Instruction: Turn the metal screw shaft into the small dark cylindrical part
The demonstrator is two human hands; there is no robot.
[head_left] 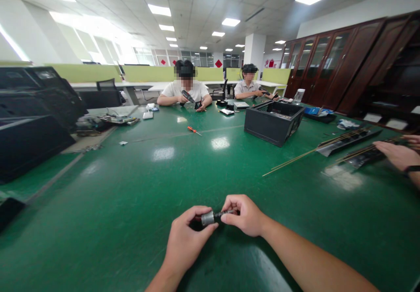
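My left hand (pixel 185 237) grips a short grey metal cylinder (pixel 208 218) between thumb and fingers, low in the middle of the head view. From the cylinder's right end a thin dark shaft (pixel 218 215) runs toward my right hand (pixel 246 215). The fingers and thumb of that hand are pinched around the shaft, and they cover its far end. Whether shaft and cylinder are one piece cannot be made out. Both hands are just above the green table top (pixel 131 196).
An orange screwdriver (pixel 194 130) lies farther back. A black metal case (pixel 262 126) stands right of it, near thin brass-coloured rods (pixel 288 163). Another person's hand (pixel 393 152) works at the right edge. Two people sit across the table. Dark cases (pixel 33 139) are at left.
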